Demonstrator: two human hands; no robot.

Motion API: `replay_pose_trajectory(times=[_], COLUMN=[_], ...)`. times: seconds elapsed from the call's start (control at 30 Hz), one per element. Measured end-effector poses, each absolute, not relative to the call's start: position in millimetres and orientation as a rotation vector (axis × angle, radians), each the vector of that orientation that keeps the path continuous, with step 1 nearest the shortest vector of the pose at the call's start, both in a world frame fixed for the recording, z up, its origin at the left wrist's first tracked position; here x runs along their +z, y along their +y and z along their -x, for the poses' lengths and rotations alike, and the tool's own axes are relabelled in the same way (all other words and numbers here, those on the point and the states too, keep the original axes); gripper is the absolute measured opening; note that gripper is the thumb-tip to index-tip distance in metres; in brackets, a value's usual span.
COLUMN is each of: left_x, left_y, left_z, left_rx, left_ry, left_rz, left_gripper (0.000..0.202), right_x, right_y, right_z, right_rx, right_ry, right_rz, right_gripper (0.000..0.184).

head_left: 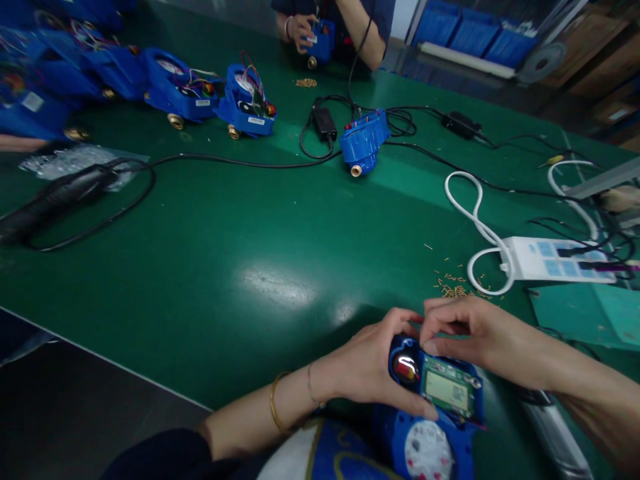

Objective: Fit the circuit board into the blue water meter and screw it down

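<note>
At the near table edge, a blue water meter [465, 450] lies with its housing open. Inside are a green circuit board with a grey display [449, 392], a round dial [427, 448] and a dark, shiny round part [406, 367]. My left hand [370, 363] grips the housing, its thumb between display and dial and its fingers around the far side. Thumb and fingers of my right hand [463, 327] are pinched together at the board's upper edge; whatever they hold is hidden. Small brass-coloured screws [456, 288] are scattered just beyond the right hand.
Several blue meters [250, 107] stand at the far left; another meter [365, 140] sits mid-table among black cables. A white power strip [555, 259] lies right. A black-handled tool [50, 200] is left, a silver tool [557, 433] near my right forearm. Opposite, a person holds a meter [321, 43].
</note>
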State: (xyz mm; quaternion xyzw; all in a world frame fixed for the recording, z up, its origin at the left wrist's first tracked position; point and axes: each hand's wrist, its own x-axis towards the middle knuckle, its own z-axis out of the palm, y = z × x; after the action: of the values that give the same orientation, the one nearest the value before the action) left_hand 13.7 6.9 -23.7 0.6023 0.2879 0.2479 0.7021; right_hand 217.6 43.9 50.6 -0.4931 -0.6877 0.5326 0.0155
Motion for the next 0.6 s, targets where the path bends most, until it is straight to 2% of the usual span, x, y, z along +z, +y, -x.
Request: replay_pose_trajectory(times=[0.17,0.37,0.43,0.5,0.6], left_x=[-26.8,-25.5,-25.5,-25.4,-24.6], left_y=[6.6,6.8,7.2,7.6,7.7], left_z=[-14.7,-14.2,-13.9,-13.6,-13.1], left_rx=[0.561,0.563,0.559,0.569,0.564], left_ry=[0.634,0.642,0.624,0.607,0.619], left_rz=[-1.346,-1.357,-1.359,-1.366,-1.367], left_gripper=[0.098,0.094,0.090,0.086,0.085], right_x=[50.8,52.6,54.9,55.6,52.7], right_y=[40.2,35.1,35.2,36.7,40.4], right_z=[-217.2,-217.5,-215.7,-212.0,-206.2], right_rx=[1.492,1.493,1.486,1.528,1.746], right_ry=[-2.267,-2.334,-2.360,-2.295,-2.075], right_rz=[1.534,1.522,1.546,1.590,1.593], right_gripper=[0.022,0.028,0.024,0.018,0.033])
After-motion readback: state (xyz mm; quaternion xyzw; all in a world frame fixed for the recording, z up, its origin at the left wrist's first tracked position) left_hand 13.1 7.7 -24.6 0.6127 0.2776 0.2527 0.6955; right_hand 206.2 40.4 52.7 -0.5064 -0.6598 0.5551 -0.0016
